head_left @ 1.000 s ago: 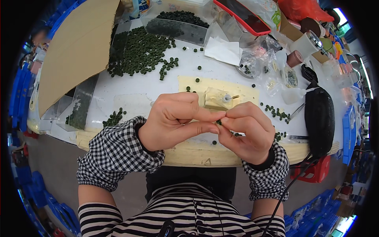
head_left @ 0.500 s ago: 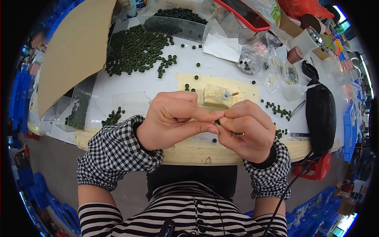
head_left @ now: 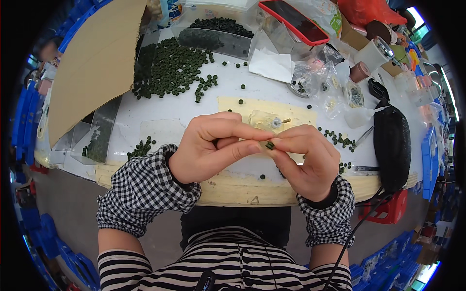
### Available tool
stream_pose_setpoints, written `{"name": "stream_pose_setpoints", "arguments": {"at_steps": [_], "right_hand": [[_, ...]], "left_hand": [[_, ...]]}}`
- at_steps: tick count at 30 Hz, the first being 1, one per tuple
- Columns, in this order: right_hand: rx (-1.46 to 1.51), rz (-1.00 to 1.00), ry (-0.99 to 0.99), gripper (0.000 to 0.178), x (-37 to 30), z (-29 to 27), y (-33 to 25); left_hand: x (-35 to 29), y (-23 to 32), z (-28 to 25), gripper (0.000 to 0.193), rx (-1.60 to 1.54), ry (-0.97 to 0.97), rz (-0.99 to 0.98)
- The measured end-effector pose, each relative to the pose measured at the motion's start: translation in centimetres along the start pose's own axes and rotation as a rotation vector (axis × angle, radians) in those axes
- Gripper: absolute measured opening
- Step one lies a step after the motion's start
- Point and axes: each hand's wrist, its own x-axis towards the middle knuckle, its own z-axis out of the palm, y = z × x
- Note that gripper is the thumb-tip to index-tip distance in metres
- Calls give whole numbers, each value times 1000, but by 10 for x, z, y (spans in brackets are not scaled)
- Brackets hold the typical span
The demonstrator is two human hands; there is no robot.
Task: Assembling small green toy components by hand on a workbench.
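In front of my chest my two hands meet at the fingertips, just short of a pale block. Between the thumb and forefinger of my right hand is a small dark green bead-like piece. My left hand is curled in a pinch, its forefinger reaching to the right fingertips; what it grips, if anything, is too small to make out. Beyond the hands, the pale block carries a clear round fitting with a thin brass-coloured pin sticking out to the right.
A large heap of green pieces lies at the back left beside a cardboard sheet. Smaller groups flank my hands. Clear bins, a red-cased phone, a white tissue, plastic bags, tweezers and a black pouch stand around.
My left thumb has drawn back slightly to the left, and the green piece shows more plainly in my right fingertips. The whole view has shifted a little.
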Motion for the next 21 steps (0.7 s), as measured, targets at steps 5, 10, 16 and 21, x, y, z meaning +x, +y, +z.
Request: {"name": "stream_pose_setpoints", "arguments": {"at_steps": [5, 10, 16, 21], "right_hand": [[-6, 15, 7, 20, -1, 0, -2], [-39, 5, 21, 21, -1, 2, -2], [-67, 16, 36, 23, -1, 2, -2], [-76, 4, 37, 25, -1, 1, -2]], "left_hand": [[2, -4, 5, 21, -154, 27, -102], [0, -4, 5, 15, -224, 20, -168], [1, -7, 7, 14, -516, -48, -313], [1, -9, 7, 14, -732, -121, -423]]}}
